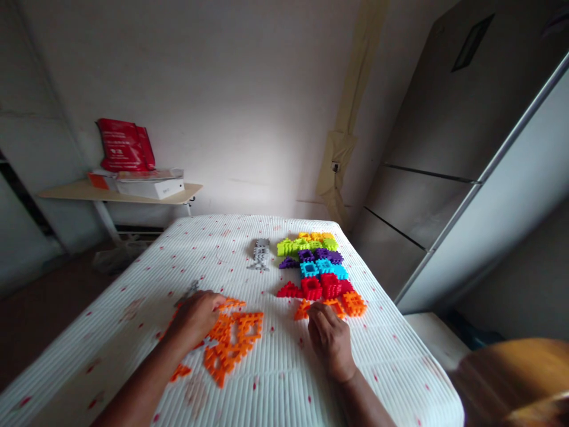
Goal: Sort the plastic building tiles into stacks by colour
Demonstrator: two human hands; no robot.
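My left hand (198, 317) is over a loose spread of orange interlocking building pieces (240, 338), its fingers closed at the edge of an orange piece (233, 303). Grey pieces lie among the orange ones, one (192, 287) just beyond the hand and one (208, 342) beneath the wrist. My right hand (329, 339) is closed, its fingertips beside an orange triangular piece (302, 309) at the near end of the sorted rows. What those fingers hold, if anything, is hidden. Behind it are stacked red pieces (330, 286) and an orange stack (354, 303).
Farther back lie light blue (309, 269), purple (306, 255), lime green (291, 247) and yellow pieces (316, 236). Grey pieces (261, 252) form a line left of them. The tabletop cover (275, 385) is white and ribbed. A refrigerator (413, 160) stands right; a side table (75, 190) stands left.
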